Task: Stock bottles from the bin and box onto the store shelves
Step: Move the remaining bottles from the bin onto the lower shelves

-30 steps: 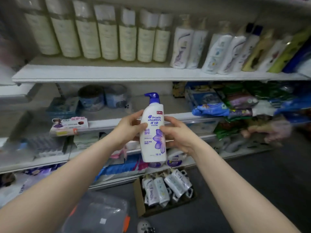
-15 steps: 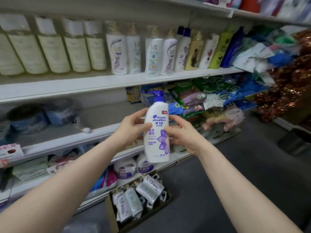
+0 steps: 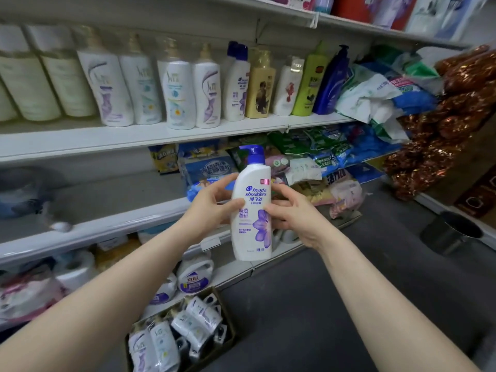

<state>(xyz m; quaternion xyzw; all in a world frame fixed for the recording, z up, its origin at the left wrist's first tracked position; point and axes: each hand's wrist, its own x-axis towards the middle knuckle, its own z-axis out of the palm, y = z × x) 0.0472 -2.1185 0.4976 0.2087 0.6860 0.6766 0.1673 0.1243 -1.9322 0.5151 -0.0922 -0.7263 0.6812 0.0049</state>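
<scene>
Where grey floor is met by white shelves, a white, blue-capped bottle is clasped by left grip and right grip.

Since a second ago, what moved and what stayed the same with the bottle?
The view swung right along the shelves: the cardboard box slid left in the picture, and shiny brown packs came into sight. Nothing grabbed or released: the left hand and right hand still hold the shampoo bottle upright.
</scene>
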